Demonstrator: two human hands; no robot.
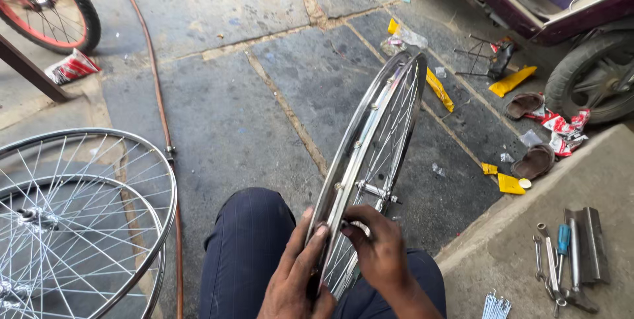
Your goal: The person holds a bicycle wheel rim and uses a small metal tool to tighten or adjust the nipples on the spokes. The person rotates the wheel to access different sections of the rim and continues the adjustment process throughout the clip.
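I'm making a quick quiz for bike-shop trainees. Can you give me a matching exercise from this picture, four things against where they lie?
Things:
1. shiny spoked bicycle rim held upright
2. stacked silver spoked wheels
3. pair of brown sandals
4. blue-handled screwdriver with metal spanners

Places:
A. on the raised concrete step, lower right
B. flat on the ground, lower left
C. between the left hand and right hand
D. on the stone paving beside the scooter tyre

Pairs: 1-C, 2-B, 3-D, 4-A
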